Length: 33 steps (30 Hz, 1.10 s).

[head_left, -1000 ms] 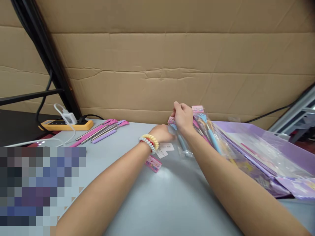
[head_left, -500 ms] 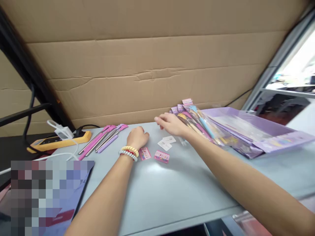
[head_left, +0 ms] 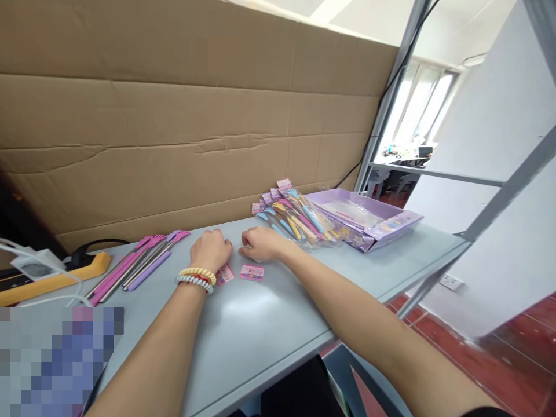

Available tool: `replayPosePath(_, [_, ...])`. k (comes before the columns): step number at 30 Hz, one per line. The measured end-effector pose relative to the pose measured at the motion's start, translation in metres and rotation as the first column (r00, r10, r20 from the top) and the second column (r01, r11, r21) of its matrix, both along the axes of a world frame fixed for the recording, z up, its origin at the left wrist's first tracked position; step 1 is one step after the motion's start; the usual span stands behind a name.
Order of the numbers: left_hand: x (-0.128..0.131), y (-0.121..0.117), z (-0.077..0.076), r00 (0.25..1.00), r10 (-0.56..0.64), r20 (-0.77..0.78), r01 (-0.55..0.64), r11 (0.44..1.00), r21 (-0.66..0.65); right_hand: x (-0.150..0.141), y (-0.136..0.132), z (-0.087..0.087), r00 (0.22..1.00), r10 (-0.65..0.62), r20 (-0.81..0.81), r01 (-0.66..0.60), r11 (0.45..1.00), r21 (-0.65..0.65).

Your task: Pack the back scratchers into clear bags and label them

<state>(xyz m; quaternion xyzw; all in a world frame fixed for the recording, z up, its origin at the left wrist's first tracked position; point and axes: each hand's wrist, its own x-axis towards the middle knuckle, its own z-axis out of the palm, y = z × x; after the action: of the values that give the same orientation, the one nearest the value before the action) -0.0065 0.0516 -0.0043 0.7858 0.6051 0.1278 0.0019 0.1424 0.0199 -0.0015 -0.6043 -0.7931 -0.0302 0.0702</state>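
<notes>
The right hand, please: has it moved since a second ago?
Yes. The right hand has left the packets, which it was gripping, and come down leftward onto the table, beside the pink cards.

A cardboard wall [head_left: 174,116] runs behind the grey table [head_left: 269,324]. Far left, a yellow power strip [head_left: 52,281] with a white charger [head_left: 37,263] plugged in. Pink and purple sticks [head_left: 134,266] lie beside it. Right side, a purple tray [head_left: 369,217], packaged tools [head_left: 299,217] leaning against it.
</notes>
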Motion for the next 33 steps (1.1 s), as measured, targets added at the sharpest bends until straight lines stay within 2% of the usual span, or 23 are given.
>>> replayPosePath(4, [0.003,-0.009,0.011,0.998,-0.064,0.012,0.063,0.995,0.073,0.007,0.000,-0.006,0.999,-0.025,-0.035,0.025,1.000,0.009])
replayPosePath(8, [0.002,-0.020,0.015,0.987,-0.157,-0.039,0.158,0.987,0.042,0.017,0.000,-0.010,0.994,-0.013,-0.105,0.014,1.000,0.005])
replayPosePath(11, [-0.004,-0.026,0.008,0.981,-0.180,-0.068,0.183,0.982,0.036,0.023,0.000,-0.009,0.989,0.011,-0.145,-0.004,0.999,0.048])
replayPosePath(14, [-0.013,-0.027,-0.002,0.983,-0.181,-0.031,0.182,0.983,0.033,0.026,-0.001,-0.006,0.982,0.024,-0.188,-0.011,0.998,0.069])
replayPosePath(19, [-0.029,-0.019,-0.011,0.980,-0.198,-0.033,0.196,0.979,-0.055,0.025,-0.003,-0.006,0.993,-0.025,-0.115,0.021,0.999,-0.039])
replayPosePath(24, [-0.031,-0.023,-0.011,0.991,-0.117,-0.058,0.107,0.982,-0.152,0.018,-0.006,-0.005,0.997,-0.074,-0.025,0.072,0.994,-0.081])
replayPosePath(27, [-0.025,-0.027,-0.010,0.998,-0.045,-0.051,0.036,0.986,-0.162,0.015,-0.007,-0.001,0.990,-0.139,0.020,0.140,0.985,-0.103])
replayPosePath(29, [-0.024,-0.025,-0.010,0.999,0.018,-0.033,-0.021,0.994,-0.110,0.015,-0.008,0.001,0.983,-0.181,0.034,0.184,0.975,-0.121])
replayPosePath(31, [-0.029,-0.021,-0.010,0.994,0.105,-0.017,-0.105,0.994,0.000,0.016,-0.008,0.002,0.978,-0.205,0.039,0.208,0.968,-0.141])
replayPosePath(33, [-0.038,-0.013,-0.010,0.978,0.210,-0.012,-0.207,0.972,0.112,0.016,-0.008,0.003,0.977,-0.210,0.041,0.214,0.965,-0.154])
